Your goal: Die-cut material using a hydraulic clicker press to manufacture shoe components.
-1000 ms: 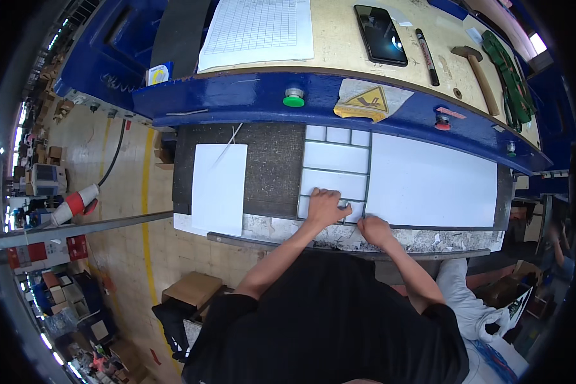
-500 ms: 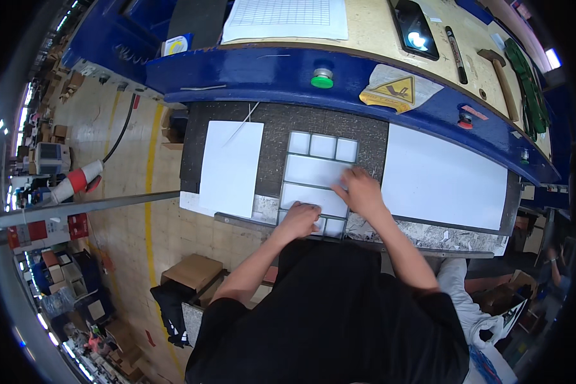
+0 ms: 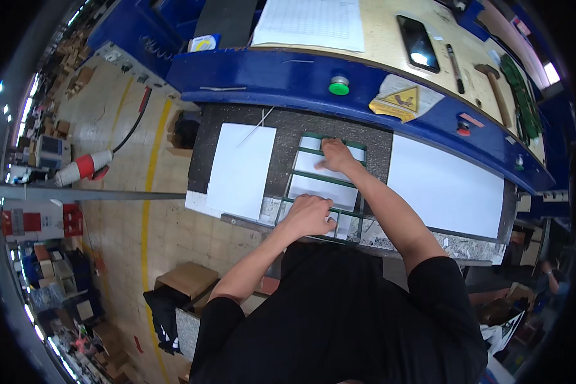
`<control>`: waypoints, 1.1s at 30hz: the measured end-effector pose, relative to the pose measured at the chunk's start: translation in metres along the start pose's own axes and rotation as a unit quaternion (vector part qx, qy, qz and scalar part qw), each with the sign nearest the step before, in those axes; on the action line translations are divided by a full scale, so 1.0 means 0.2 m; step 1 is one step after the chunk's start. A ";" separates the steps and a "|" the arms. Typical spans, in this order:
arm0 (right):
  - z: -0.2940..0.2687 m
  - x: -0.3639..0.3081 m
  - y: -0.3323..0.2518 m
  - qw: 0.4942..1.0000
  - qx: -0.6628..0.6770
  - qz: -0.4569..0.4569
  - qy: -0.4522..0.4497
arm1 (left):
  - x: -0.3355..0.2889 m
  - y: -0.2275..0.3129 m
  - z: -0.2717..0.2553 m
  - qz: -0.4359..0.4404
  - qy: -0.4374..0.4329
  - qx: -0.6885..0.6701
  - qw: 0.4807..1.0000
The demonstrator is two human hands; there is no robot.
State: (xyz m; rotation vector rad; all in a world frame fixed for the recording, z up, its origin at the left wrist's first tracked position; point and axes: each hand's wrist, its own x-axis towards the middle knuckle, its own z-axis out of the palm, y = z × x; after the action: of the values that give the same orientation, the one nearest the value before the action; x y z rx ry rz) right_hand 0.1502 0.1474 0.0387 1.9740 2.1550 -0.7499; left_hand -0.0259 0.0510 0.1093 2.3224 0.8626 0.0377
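In the middle of the dark work surface (image 3: 288,137), a green frame (image 3: 323,179) with cross bars is laid over a white sheet (image 3: 320,187), so that the sheet is seen in rectangles between the bars. The near end of the frame is pressed by the left hand (image 3: 308,216), which is clenched with the knuckles up; whether a bar is gripped under the fingers cannot be told. The far end of the frame is touched by the right hand (image 3: 336,155), whose fingers are laid flat and spread on the sheet and the top bar, with nothing grasped.

Just beside the frame on the left, a white panel (image 3: 240,169) is placed, and a larger white panel (image 3: 445,189) is seen on the right. Behind the surface a blue machine edge (image 3: 269,77) with a green button (image 3: 338,85) and a yellow warning sign (image 3: 403,99) is located. Further back, on a wooden top (image 3: 381,29), a sheet of paper (image 3: 310,22), a phone (image 3: 418,43), a pen (image 3: 455,59) and a hammer (image 3: 495,86) are laid.
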 end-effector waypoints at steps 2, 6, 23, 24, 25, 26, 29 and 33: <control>0.03 0.06 0.01 0.996 0.056 -0.003 -0.064 | 0.00 0.01 0.00 -0.042 -0.015 -0.010 0.999; 0.12 0.04 0.01 0.998 0.027 -0.025 -0.043 | -0.07 -0.16 0.37 0.005 0.124 0.024 0.992; -0.04 -0.14 -0.01 0.995 0.092 -0.025 -0.006 | -0.03 -0.09 0.41 0.054 0.162 0.056 0.984; 0.01 -0.18 0.00 0.992 0.106 -0.007 0.072 | -0.01 -0.05 0.39 0.046 0.147 0.031 0.988; 0.04 -0.22 0.03 0.992 0.103 -0.002 0.070 | 0.00 -0.01 0.38 0.031 0.136 0.006 0.990; 0.06 -0.26 0.06 0.984 0.106 -0.008 0.144 | 0.03 0.03 0.40 0.047 0.154 -0.010 0.987; 0.06 -0.36 0.31 0.969 0.117 -0.012 0.217 | 0.21 0.26 0.48 0.057 0.182 0.006 0.982; 0.11 -0.60 0.69 0.929 0.131 -0.018 0.346 | 0.55 0.46 0.71 0.089 0.168 -0.007 0.982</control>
State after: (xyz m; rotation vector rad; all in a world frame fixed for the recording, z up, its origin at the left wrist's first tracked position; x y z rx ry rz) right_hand 0.2946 0.0330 0.0313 2.6537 2.5584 -0.3824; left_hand 0.1474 -0.0175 0.0302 2.4117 0.8059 0.5223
